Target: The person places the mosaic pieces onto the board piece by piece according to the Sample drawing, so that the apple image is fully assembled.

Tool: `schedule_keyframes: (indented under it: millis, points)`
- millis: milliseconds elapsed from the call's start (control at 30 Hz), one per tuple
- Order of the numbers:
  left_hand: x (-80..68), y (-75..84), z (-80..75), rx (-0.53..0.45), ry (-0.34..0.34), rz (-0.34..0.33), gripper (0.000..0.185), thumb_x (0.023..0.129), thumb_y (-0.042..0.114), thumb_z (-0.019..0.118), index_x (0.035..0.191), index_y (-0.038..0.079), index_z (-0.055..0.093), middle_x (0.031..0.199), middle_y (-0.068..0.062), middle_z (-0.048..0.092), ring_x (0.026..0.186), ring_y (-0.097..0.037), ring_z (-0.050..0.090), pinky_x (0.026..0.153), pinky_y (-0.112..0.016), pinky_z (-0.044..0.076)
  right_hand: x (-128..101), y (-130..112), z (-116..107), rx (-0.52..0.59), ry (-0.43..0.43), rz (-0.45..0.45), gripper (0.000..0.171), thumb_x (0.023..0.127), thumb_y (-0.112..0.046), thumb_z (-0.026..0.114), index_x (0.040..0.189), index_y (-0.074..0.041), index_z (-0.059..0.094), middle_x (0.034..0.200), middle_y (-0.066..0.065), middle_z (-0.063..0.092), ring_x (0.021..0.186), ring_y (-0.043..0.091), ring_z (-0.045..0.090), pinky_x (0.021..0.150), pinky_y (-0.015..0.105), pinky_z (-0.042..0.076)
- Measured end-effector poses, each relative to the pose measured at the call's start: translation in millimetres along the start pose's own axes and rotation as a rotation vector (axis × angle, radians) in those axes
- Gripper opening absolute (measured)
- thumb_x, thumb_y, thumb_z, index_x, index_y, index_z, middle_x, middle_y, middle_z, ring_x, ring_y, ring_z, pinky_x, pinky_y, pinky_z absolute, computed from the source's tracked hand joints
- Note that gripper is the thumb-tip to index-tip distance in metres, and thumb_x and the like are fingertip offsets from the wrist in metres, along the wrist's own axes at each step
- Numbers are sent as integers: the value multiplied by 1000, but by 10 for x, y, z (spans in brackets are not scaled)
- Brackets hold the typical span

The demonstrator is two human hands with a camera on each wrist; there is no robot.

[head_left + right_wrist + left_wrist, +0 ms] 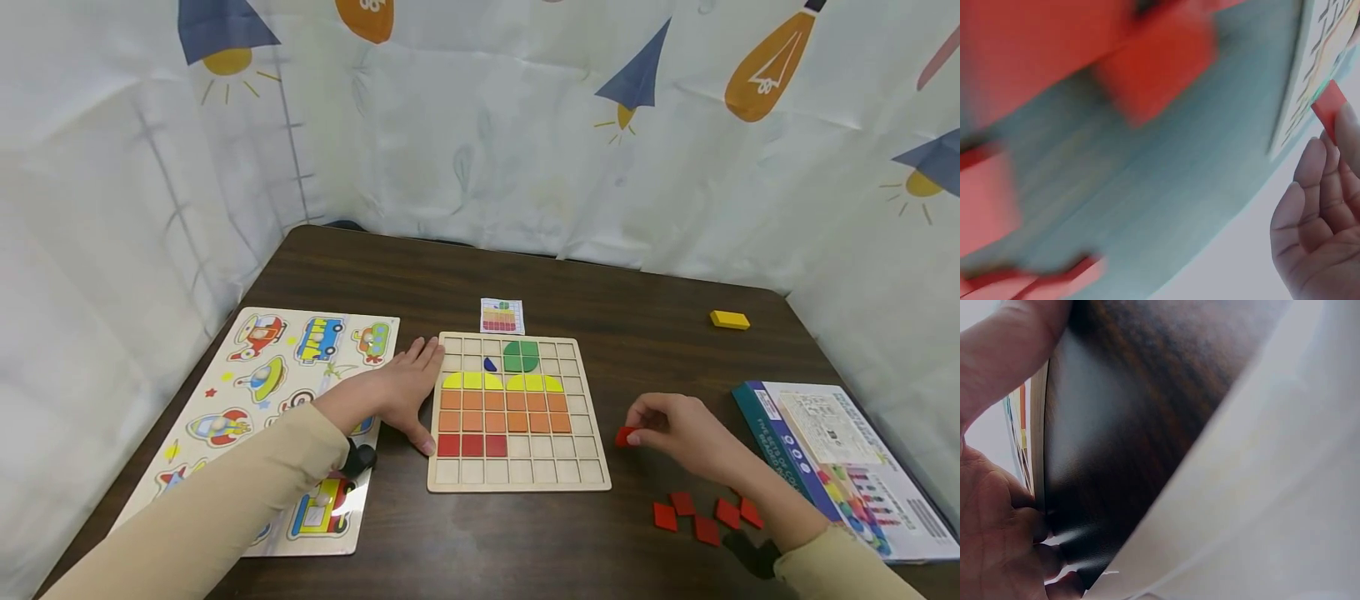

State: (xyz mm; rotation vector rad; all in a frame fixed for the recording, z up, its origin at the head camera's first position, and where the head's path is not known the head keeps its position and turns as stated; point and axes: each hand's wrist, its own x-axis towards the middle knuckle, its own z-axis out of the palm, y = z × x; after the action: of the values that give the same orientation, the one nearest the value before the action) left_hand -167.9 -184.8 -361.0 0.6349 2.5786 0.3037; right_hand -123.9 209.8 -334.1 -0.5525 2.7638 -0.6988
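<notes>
A wooden grid board (519, 472) lies mid-table, bearing green, yellow, orange and red pieces plus a small blue one. In its lower part, three red squares (472, 446) fill the left end of a row. My left hand (401, 387) rests along the board's left edge, fingers extended and thumb at the lower corner. To the right of the board, my right hand (678, 429) pinches a red square tile (1330, 106) between thumb and fingers. Several loose red tiles (707, 529) lie on the table near my right wrist.
Behind the board is a small pattern card (502, 317). A picture puzzle board (247, 379) lies at left, partly under my left forearm. A yellow block (730, 320) sits at the back right, and a box (847, 467) stands by the right edge. White patterned curtains surround the table.
</notes>
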Motion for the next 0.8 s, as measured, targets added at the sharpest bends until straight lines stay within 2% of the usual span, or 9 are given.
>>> schedule_keyframes:
  millis: [300, 500, 800]
  points:
    - [-24, 0, -7, -4, -3, 0, 141, 69, 58, 89, 160, -9, 5, 170, -29, -1, 158, -47, -3, 127, -60, 11, 466, -552, 373, 42, -126, -161, 9, 90, -13, 78, 90, -17, 70, 84, -10, 66, 78, 7, 57, 71, 21, 52]
    - [-11, 4, -2, -6, -1, 1, 142, 68, 59, 89, 161, -8, 5, 170, -28, -2, 158, -47, -4, 128, -60, 11, 598, -742, 535, 70, -172, -166, 8, 90, -11, 78, 91, -16, 71, 83, -10, 67, 78, 11, 57, 71, 22, 52]
    - [-14, 0, -8, -5, 0, -2, 142, 68, 59, 89, 161, -9, 6, 170, -28, -1, 158, -47, -4, 128, -60, 11, 643, -837, 640, 18, -158, -142, 8, 89, -10, 79, 93, -15, 75, 86, -9, 69, 80, 12, 57, 73, 22, 52]
